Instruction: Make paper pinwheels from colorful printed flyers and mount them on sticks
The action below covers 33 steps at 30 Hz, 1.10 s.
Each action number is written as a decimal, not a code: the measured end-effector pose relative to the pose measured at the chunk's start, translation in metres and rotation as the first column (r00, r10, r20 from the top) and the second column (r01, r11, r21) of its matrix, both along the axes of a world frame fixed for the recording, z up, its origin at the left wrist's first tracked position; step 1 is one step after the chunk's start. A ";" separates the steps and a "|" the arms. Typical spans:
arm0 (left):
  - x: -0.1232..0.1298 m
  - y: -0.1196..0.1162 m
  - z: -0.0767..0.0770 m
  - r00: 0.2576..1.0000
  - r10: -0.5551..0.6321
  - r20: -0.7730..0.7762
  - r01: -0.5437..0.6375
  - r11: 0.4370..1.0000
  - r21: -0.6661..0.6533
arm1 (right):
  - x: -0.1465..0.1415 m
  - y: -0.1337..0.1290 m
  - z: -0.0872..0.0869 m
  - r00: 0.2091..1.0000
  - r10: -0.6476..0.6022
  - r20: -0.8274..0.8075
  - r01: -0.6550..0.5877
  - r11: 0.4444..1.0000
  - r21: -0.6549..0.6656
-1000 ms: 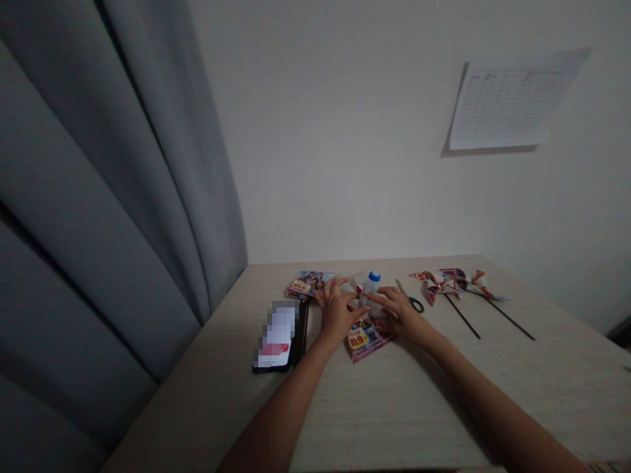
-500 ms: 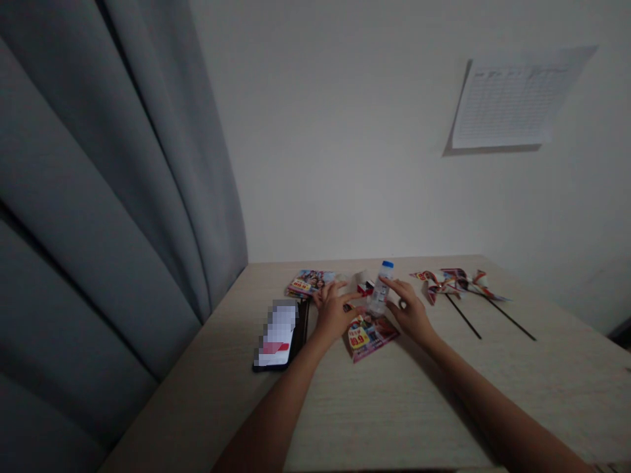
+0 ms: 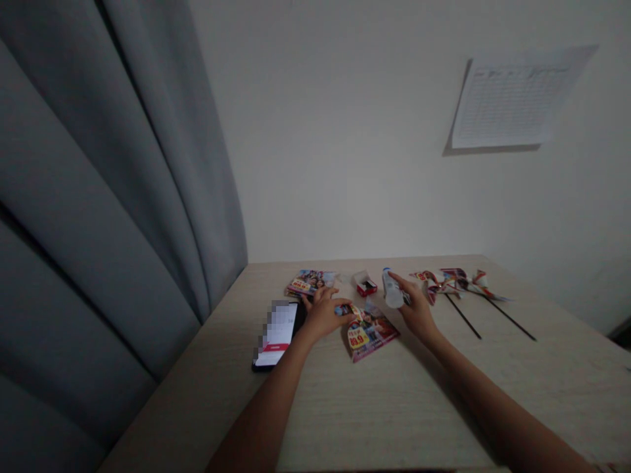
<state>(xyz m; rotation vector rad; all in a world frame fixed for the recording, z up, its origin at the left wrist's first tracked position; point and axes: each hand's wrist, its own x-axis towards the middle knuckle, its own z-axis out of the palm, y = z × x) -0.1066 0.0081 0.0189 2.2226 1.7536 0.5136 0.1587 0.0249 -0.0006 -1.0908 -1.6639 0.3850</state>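
A colourful printed paper (image 3: 372, 334), partly folded, lies at the middle of the table. My left hand (image 3: 323, 318) has its fingers on the paper's upper left part, with thumb and index finger pinching the edge. Above the paper's right side, my right hand (image 3: 414, 309) grips a clear bottle (image 3: 393, 292) with a blue cap, tilted with its base toward me. Behind them sits a small open red box (image 3: 365, 286). A phone (image 3: 276, 335) with a lit, partly blurred screen lies left of my left hand.
A stack of printed papers (image 3: 309, 282) lies at the back left. Two paper pinwheels (image 3: 444, 284) on black sticks lie at the right. A grey curtain (image 3: 123, 164) hangs left, and a written sheet (image 3: 507, 102) is on the wall.
My right hand has lifted and tilted the bottle, moving it right, away from the paper. My left hand has shifted left, and the red box now shows fully.
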 end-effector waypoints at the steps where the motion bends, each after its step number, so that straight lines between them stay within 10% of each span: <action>1: -0.001 0.000 0.000 1.000 -0.003 -0.003 0.003 1.000 0.000 | -0.002 -0.001 0.001 1.000 0.014 -0.002 -0.014 1.000 -0.017; 33: 0.001 -0.001 -0.008 1.000 -0.024 -0.004 0.024 1.000 -0.012 | -0.028 -0.014 0.001 0.922 0.097 0.375 -0.079 0.995 -0.062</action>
